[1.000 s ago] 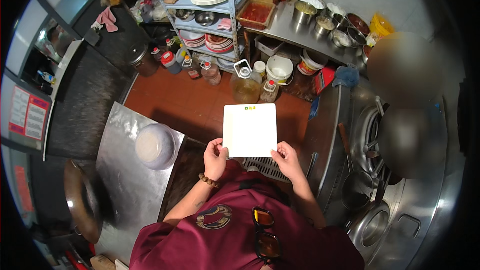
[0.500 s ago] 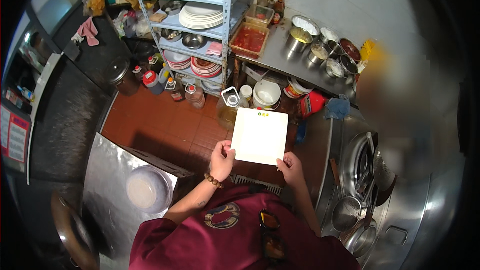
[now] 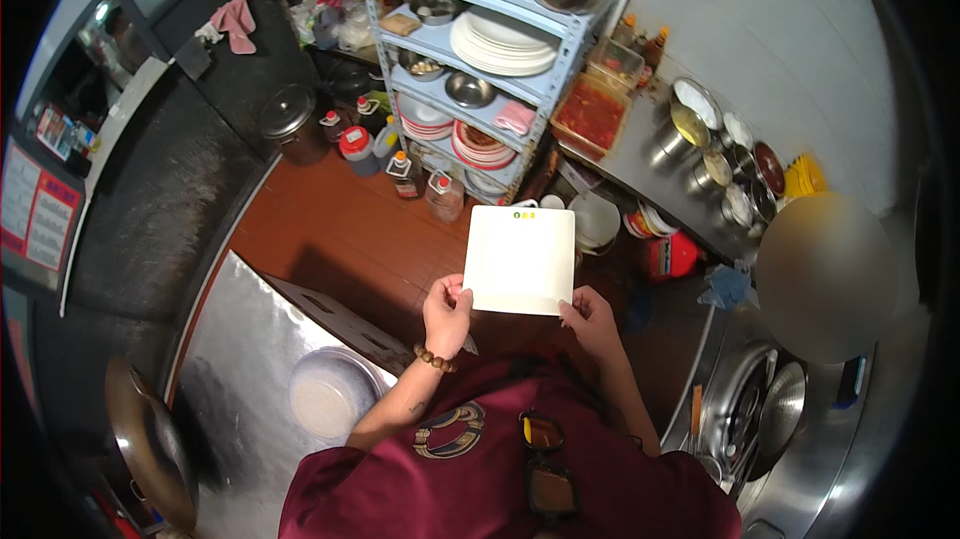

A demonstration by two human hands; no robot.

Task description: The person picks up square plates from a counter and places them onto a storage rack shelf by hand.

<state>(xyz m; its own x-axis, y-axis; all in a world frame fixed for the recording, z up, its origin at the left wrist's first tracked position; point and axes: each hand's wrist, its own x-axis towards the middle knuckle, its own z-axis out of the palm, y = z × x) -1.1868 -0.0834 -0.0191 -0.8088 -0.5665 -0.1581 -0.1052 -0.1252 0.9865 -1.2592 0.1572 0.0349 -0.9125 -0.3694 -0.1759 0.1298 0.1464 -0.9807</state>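
A square white plate [image 3: 519,259] with a small green and yellow mark along its far edge is held out in front of me. My left hand [image 3: 447,317] pinches its near left corner, thumb on the rim; a beaded bracelet circles that wrist. At the near right corner, my right hand [image 3: 592,321] grips the rim in the same way. The undersides of the fingers are partly hidden by the plate. Nothing lies on it.
A blue-grey shelf rack [image 3: 455,84] ahead bears stacked plates and bowls. Bottles and jugs [image 3: 444,196] stand on the red tile floor. To the right runs a steel counter [image 3: 640,174] with metal pots. At left is a steel table [image 3: 235,379] with a pale bowl [image 3: 333,394].
My view has turned left, so the rack, counter and table sit farther right in the picture. Both hands still grip the plate, which stays in front of me.
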